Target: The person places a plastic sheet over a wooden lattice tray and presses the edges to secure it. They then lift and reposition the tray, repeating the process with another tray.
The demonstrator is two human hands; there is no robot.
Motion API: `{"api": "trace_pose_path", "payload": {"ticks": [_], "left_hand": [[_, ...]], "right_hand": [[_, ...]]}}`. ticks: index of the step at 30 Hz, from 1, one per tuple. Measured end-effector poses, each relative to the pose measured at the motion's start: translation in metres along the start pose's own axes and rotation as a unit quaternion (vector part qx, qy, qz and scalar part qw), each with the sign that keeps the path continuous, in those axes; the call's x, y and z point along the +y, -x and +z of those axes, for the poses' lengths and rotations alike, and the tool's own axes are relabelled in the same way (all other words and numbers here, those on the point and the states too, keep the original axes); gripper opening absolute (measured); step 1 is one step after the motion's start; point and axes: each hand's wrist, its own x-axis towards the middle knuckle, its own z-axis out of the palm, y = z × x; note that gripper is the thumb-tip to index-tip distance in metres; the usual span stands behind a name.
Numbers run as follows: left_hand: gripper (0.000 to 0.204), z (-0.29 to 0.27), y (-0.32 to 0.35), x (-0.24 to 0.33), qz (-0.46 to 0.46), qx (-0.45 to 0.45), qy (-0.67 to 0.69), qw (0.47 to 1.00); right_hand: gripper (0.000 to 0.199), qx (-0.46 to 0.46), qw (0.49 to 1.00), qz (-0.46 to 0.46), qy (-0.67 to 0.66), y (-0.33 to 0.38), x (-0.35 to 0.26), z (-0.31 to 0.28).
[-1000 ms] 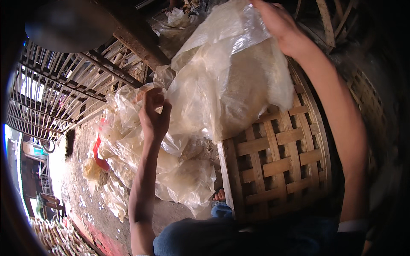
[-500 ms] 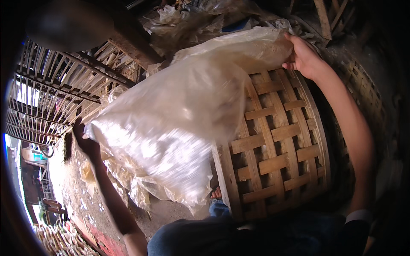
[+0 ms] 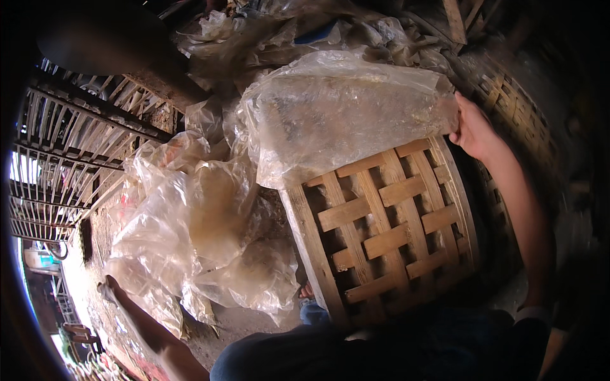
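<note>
A clear, cloudy plastic sheet (image 3: 343,114) lies over the upper part of a woven bamboo basket (image 3: 406,238), its left end hanging past the basket's edge. At the sheet's right edge, my right hand (image 3: 475,130) is closed, gripping the plastic between thumb and fingers. My left hand (image 3: 113,292) is low at the left, just beside a heap of crumpled clear plastic (image 3: 190,222). Its fingers are small and dark, so I cannot make out whether they hold anything. The basket stands against my lap, open weave facing up.
More crumpled plastic (image 3: 254,41) is piled at the back. Another woven basket (image 3: 518,111) stands at the right. A slatted bamboo rack (image 3: 70,120) and a dark post (image 3: 168,82) are at the left. My foot (image 3: 307,291) shows beside the basket.
The sheet, stretched between both hands before, now lies across the basket's upper part. My left hand has moved down, away from the sheet's corner. My right hand keeps its grip, slightly lower.
</note>
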Motion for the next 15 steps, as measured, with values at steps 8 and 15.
{"api": "trace_pose_path", "payload": {"ticks": [8,15], "left_hand": [[0.033,-0.036,0.096,0.112,0.473,0.171,0.269,0.821],[0.056,-0.050,0.356,0.253,0.319,-0.662,0.272,0.621]], "right_hand": [[0.037,-0.113,0.990,-0.061,0.054,0.002,0.033,-0.004],[0.028,-0.083,0.991,-0.083,-0.059,0.014,0.043,0.002]]}}
